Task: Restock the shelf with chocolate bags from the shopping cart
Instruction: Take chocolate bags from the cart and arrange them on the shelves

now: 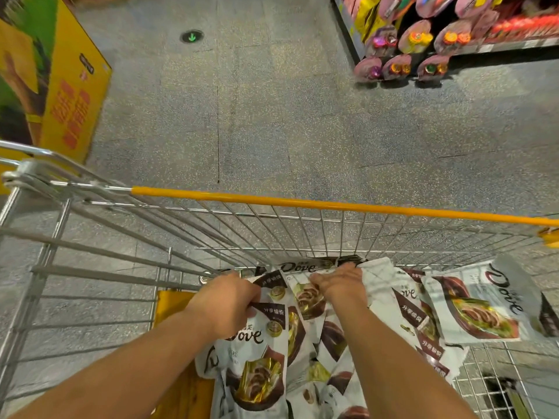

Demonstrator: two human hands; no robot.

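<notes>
In the shopping cart (302,204), left hand (225,300) and right hand (338,285), grips curled round chocolate bags (260,358) by their tops, likely gathering a bundle.

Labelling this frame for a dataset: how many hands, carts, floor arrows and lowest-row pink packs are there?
Hands: 2, left hand and right hand, both gripping chocolate bags
Shopping cart: 1
Green floor arrow: 1
Pink packs, lowest row: 3
Total: 7
</notes>
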